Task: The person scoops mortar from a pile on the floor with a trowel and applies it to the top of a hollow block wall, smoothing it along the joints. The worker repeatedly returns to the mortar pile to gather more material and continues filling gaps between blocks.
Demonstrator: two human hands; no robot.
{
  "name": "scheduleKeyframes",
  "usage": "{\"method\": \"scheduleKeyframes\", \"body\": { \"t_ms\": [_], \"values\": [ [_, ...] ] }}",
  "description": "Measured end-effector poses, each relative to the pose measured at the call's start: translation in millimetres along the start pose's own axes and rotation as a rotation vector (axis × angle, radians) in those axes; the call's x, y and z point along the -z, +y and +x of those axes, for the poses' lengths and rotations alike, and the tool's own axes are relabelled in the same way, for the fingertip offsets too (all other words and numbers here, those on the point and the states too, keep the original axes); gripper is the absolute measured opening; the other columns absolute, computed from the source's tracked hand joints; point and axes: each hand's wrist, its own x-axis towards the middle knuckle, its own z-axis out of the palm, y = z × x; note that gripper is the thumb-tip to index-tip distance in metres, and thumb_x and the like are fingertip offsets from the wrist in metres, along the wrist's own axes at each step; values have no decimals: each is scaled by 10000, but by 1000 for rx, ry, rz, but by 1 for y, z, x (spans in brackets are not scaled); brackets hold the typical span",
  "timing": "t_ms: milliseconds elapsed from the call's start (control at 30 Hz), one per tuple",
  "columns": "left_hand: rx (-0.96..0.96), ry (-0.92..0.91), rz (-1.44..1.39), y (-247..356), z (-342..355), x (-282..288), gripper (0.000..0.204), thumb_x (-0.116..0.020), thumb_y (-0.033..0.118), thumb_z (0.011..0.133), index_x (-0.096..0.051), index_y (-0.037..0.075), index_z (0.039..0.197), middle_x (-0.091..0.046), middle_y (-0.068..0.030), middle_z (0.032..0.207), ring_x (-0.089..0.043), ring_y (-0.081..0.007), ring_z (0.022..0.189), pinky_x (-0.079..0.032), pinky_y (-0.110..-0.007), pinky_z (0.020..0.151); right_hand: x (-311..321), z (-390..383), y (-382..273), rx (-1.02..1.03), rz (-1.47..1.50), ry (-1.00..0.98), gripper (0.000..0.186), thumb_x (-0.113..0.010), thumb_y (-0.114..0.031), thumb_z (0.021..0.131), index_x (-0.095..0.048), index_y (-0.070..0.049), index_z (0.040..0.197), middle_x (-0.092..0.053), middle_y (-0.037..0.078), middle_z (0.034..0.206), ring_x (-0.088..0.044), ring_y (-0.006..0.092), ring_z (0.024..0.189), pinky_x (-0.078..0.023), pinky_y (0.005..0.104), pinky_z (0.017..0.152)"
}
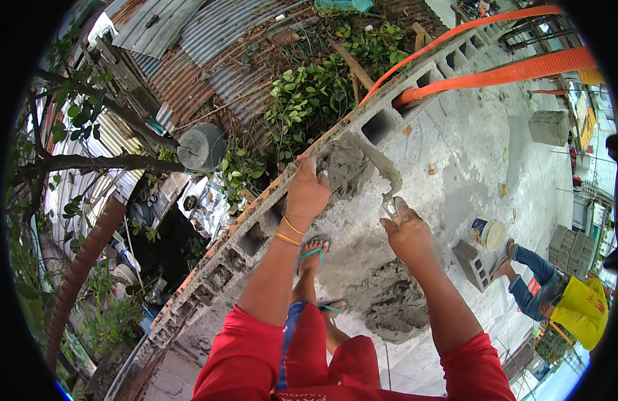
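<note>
In my right hand point(409, 234) is the handle of a trowel point(388, 170), its narrow blade smeared with grey mortar and reaching toward the block wall point(252, 238). My left hand point(307, 190), with yellow bands at its wrist, is at the top of the wall. Its fingers are curled near the outer edge, and what they grip, if anything, is hidden. Wet mortar point(344, 170) lies on the wall between my two hands. Below my right hand, a heap of mortar point(392, 301) is spread on the concrete floor.
Orange corrugated hoses point(503, 73) run over the wall at the far right. A hollow block point(471, 264) and a white bucket point(488, 234) stand to the right, near a person in a yellow shirt point(581, 313). Beyond the wall are plants, rusty roofing sheets point(182, 80) and a drop.
</note>
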Motion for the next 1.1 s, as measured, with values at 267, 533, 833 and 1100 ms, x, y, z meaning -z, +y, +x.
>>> {"method": "scheduleKeyframes", "body": {
  "t_ms": [267, 533, 833, 1100],
  "values": [
    [-40, -29, -104, 26, 1, -5, 517, -602, 70, 908, -481, -53, 1395, -586, -309, 1334, -572, -479, 1232, -489, -497, 1050, 7, -11, 12, 103, 121, 69, 522, -674, -359, 951, -616, 11, 1315, -697, 288, 1090, -703, 451, 944, -577, 486, 843],
    [4, 87, 26, -26, -24, 40, 402, -612, 39, 900, -593, -31, 1295, -640, -254, 1265, -633, -416, 1161, -506, -454, 1004, -39, -42, -8, -75, 290, -3, 604, -657, -334, 959, -547, 106, 1358, -668, 356, 1138, -670, 479, 1069, -548, 479, 931],
    [138, 1, 104, -50, -105, 43, 440, -658, 100, 887, -576, -69, 1285, -596, -326, 1256, -591, -497, 1154, -495, -523, 991, -57, -93, -41, -51, 394, -110, 566, -647, -313, 952, -569, 126, 1301, -649, 371, 1159, -644, 499, 1091, -518, 495, 974],
    [136, 58, 153, -67, -120, 67, 358, -624, 90, 898, -622, -42, 1230, -651, -299, 1166, -621, -481, 1107, -509, -507, 974, -116, -134, -92, -73, 462, -221, 482, -632, -257, 945, -591, 114, 1250, -658, 345, 1110, -648, 492, 1053, -527, 516, 933]
  ]
}}
